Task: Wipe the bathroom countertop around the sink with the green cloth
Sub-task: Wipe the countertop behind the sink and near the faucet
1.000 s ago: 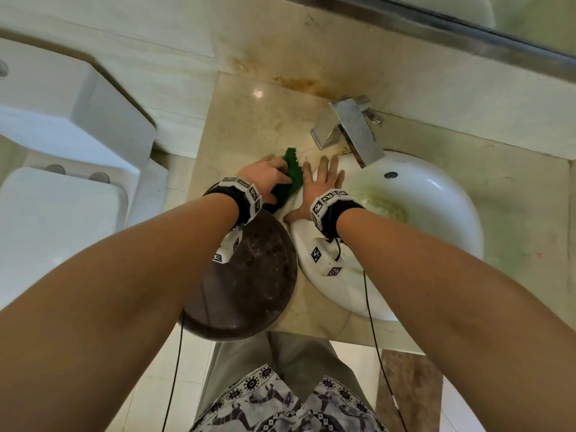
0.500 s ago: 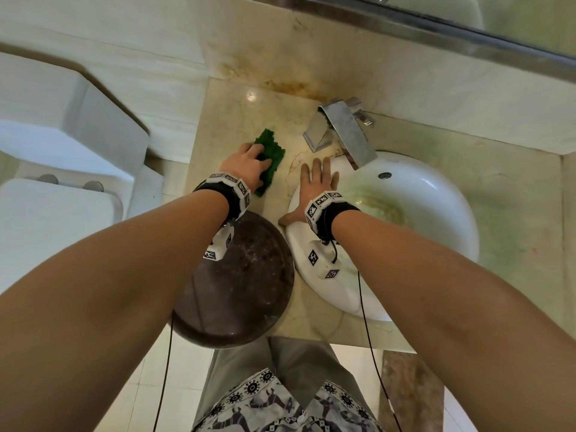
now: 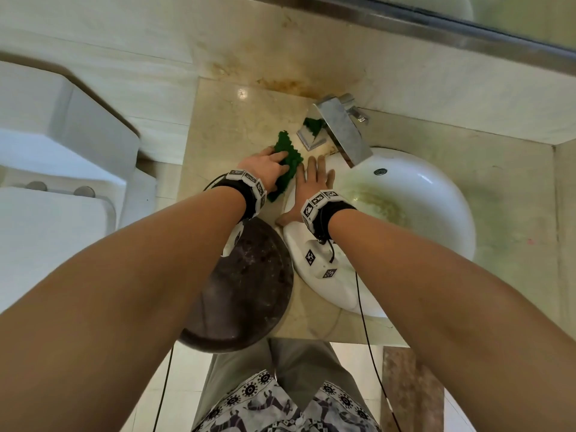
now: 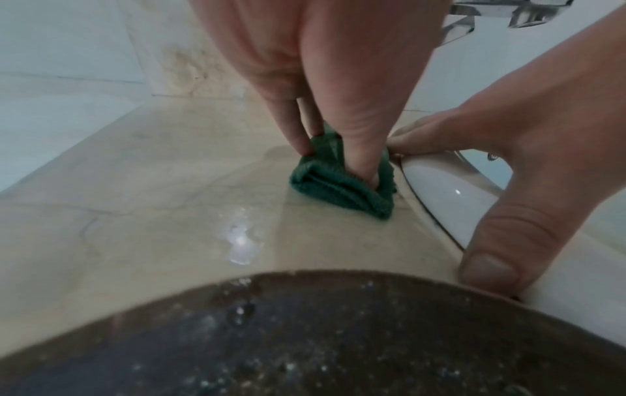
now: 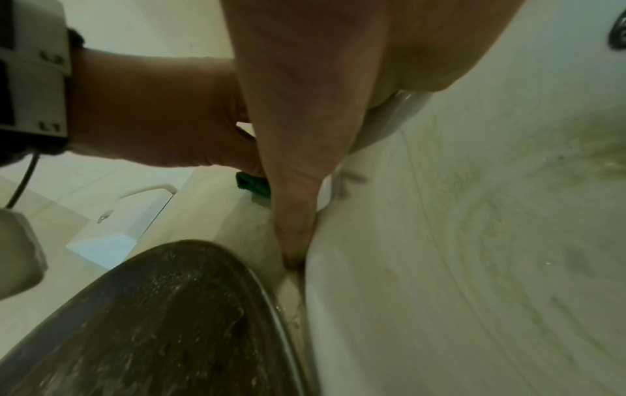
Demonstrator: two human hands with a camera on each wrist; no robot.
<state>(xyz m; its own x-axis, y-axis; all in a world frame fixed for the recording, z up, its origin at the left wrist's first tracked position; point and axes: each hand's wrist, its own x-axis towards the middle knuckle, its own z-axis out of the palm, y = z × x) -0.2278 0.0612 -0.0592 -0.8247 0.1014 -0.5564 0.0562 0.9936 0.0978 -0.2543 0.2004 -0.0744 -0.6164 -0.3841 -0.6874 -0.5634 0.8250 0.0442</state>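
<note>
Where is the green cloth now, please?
In the head view the cloth lies on the countertop left of the sink, under the left hand, just in front of the faucet.

Both my forearms are bare. My left hand (image 3: 265,169) and right hand (image 3: 314,185) each sit beyond a black wristband (image 3: 335,218) ringed with white square tiles (image 3: 318,199) printed with black-and-white coded markers. A white moulded camera pod (image 3: 321,263) hangs under the right wrist, carrying two more markers; a thin black cable (image 3: 371,347) trails from it toward me. I wear grey-green trousers (image 3: 280,360) and a patterned garment (image 3: 280,406) in white, grey and black.
</note>
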